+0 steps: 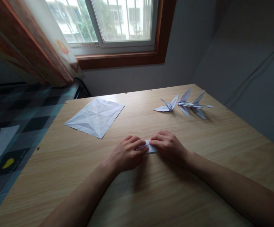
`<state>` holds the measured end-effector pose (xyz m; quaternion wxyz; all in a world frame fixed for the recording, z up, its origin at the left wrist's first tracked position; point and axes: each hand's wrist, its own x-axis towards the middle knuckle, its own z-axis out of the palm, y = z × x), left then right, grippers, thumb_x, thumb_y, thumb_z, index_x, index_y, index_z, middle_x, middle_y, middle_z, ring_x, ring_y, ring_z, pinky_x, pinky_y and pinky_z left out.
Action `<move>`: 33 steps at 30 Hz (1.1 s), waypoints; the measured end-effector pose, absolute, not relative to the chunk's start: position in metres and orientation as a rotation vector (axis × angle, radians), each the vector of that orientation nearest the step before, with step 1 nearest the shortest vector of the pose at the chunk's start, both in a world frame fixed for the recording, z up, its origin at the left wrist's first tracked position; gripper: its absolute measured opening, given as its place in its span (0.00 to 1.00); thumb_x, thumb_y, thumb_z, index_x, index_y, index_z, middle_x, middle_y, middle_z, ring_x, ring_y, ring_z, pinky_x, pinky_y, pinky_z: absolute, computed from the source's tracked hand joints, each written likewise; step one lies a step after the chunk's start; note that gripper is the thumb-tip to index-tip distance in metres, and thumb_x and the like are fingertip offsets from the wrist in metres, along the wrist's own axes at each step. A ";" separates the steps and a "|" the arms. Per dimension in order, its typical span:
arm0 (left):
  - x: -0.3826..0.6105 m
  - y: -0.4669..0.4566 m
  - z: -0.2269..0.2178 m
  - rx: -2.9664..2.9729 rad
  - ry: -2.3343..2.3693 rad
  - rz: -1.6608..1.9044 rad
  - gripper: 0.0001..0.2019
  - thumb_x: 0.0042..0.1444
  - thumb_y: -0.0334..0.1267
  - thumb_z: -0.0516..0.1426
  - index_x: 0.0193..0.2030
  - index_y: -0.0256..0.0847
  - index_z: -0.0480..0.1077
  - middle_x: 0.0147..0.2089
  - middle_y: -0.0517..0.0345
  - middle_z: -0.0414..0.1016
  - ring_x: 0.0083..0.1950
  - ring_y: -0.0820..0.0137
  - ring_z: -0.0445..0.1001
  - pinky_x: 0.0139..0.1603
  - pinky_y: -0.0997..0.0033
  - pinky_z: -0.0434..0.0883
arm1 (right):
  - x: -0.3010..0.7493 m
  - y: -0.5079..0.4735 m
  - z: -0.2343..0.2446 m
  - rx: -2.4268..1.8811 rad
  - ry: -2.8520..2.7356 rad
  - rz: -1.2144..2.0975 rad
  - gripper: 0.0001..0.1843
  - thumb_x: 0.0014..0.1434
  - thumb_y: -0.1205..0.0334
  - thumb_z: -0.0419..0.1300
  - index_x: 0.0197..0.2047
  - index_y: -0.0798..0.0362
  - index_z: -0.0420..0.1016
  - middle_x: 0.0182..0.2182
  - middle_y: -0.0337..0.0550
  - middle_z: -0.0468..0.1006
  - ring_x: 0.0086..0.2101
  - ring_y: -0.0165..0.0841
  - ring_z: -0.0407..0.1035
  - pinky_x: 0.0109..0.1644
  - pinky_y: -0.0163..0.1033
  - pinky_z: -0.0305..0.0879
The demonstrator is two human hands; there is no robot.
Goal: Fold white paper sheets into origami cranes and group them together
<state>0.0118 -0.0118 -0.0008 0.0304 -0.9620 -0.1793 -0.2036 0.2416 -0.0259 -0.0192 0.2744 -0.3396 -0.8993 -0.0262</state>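
Observation:
A small folded piece of white paper (pixel 152 148) lies on the wooden table between my two hands. My left hand (pixel 129 153) is closed on its left end, thumb and fingers pinching the edge. My right hand (pixel 169 147) presses its fingers together on the right end. The hands cover much of the paper, so its full shape is hidden. Both forearms come in from the lower corners of the view.
A creased white paper sheet (pixel 98 116) lies flat at the back left. Several folded paper cranes (pixel 189 105) stand at the back right. The wooden tabletop (pixel 118 198) reaches toward a wall and a window (pixel 125 22). A checkered cloth (pixel 32 123) lies to the left.

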 end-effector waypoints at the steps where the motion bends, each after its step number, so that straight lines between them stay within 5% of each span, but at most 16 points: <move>1: 0.012 -0.012 -0.001 -2.962 -0.544 -0.626 0.10 0.60 0.33 0.54 0.47 0.42 0.73 0.43 0.54 0.77 0.43 0.67 0.73 0.43 0.66 0.68 | 0.242 -0.026 -0.019 -0.908 -2.423 -0.049 0.08 0.64 0.70 0.57 0.38 0.53 0.78 0.35 0.43 0.81 0.36 0.35 0.69 0.44 0.41 0.62; 11: 0.014 -0.014 0.003 -2.941 -0.527 -0.596 0.09 0.63 0.34 0.53 0.47 0.41 0.72 0.40 0.54 0.77 0.41 0.68 0.74 0.42 0.67 0.67 | 0.238 -0.033 -0.009 -0.973 -2.429 0.073 0.07 0.63 0.66 0.57 0.40 0.53 0.78 0.34 0.46 0.79 0.36 0.36 0.69 0.43 0.41 0.65; 18: 0.015 -0.014 0.002 -2.804 -0.643 -0.600 0.06 0.63 0.32 0.54 0.38 0.42 0.72 0.36 0.56 0.73 0.36 0.68 0.67 0.37 0.66 0.62 | 0.233 -0.032 -0.011 -1.250 -2.203 0.413 0.10 0.60 0.65 0.61 0.26 0.54 0.72 0.33 0.44 0.77 0.35 0.34 0.69 0.40 0.39 0.65; 23: 0.015 -0.015 -0.001 -2.814 -0.738 -0.561 0.07 0.62 0.31 0.53 0.38 0.42 0.73 0.30 0.58 0.69 0.31 0.70 0.65 0.33 0.68 0.60 | 0.226 -0.031 -0.010 -1.407 -2.071 0.511 0.03 0.55 0.67 0.64 0.34 0.53 0.72 0.34 0.43 0.77 0.34 0.35 0.70 0.39 0.39 0.64; 29: 0.017 -0.014 -0.003 -2.863 -0.806 -0.635 0.08 0.60 0.34 0.53 0.36 0.42 0.74 0.30 0.58 0.71 0.31 0.70 0.69 0.33 0.69 0.64 | 0.221 -0.029 -0.001 -1.539 -1.916 0.759 0.19 0.50 0.71 0.63 0.47 0.53 0.74 0.31 0.40 0.79 0.31 0.34 0.73 0.36 0.37 0.65; 33: 0.017 -0.014 -0.006 -2.885 -0.876 -0.760 0.06 0.61 0.38 0.55 0.38 0.42 0.72 0.34 0.57 0.74 0.34 0.69 0.72 0.36 0.68 0.67 | 0.221 -0.027 -0.001 -1.445 -1.809 0.921 0.13 0.49 0.71 0.61 0.39 0.53 0.78 0.24 0.37 0.77 0.26 0.31 0.70 0.30 0.35 0.63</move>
